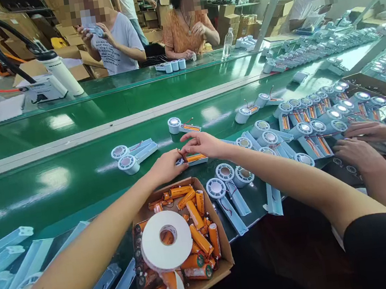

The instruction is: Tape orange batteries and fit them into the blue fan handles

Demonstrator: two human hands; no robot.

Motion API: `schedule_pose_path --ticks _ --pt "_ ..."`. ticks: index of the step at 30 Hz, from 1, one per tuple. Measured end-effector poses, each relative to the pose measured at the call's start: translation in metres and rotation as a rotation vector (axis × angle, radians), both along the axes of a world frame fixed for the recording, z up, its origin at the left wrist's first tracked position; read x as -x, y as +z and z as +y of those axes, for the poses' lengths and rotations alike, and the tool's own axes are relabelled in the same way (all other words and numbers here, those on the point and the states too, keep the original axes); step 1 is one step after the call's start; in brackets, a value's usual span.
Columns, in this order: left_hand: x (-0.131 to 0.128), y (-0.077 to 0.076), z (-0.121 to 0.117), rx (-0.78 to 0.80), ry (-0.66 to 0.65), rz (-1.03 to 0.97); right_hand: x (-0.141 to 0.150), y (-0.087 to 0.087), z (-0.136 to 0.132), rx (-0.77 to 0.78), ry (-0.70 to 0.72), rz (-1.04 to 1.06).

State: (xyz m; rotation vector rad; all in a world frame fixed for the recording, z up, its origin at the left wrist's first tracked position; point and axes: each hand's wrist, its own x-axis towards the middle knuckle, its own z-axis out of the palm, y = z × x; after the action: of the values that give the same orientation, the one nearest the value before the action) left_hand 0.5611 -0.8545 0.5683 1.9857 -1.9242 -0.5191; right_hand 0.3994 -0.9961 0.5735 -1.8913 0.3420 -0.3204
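Note:
A pale-blue handheld fan housing [198,161] lies on the near side of the green belt, an orange battery in its open handle. At its round head end is my left hand [170,166], closed on it with thumb and fingers, hiding most of the head. My right hand [203,145] reaches over the handle from the right, its fingertips bent together near the left ones; what they pinch is too small to make out. Just below stands a cardboard box [224,240] of orange batteries [201,239], with a roll of white tape [149,241] on top.
More fan housings lie beyond my hands [174,125], to the left [128,164] and in rows at right [304,129]. Open handles [11,258] fill the lower left. A neighbour's hands [362,149] work at right. People sit across the belt [82,150].

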Motion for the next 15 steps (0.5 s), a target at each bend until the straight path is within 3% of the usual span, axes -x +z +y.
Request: schedule_pose_path --ticks 2,6,8,10,12,15 --pt "0.002 -0.004 -0.001 0.01 0.018 0.033 0.01 -0.001 0.001 0.139 0.002 0.025" --pt "0.003 -0.008 -0.003 0.009 0.05 0.078 0.015 -0.004 0.018 0.612 0.028 0.24" --pt "0.004 -0.008 -0.003 0.005 0.07 0.087 0.009 -0.006 0.026 0.721 -0.004 0.299" --pt "0.005 -0.008 -0.002 0.002 0.088 0.088 0.003 -0.008 0.028 0.722 0.007 0.295" --pt "0.004 -0.008 0.001 0.002 0.094 0.079 0.0 -0.01 0.023 0.628 0.028 0.24" --pt "0.001 -0.011 0.003 0.013 0.022 -0.04 0.004 -0.015 0.011 0.288 -0.068 0.131"
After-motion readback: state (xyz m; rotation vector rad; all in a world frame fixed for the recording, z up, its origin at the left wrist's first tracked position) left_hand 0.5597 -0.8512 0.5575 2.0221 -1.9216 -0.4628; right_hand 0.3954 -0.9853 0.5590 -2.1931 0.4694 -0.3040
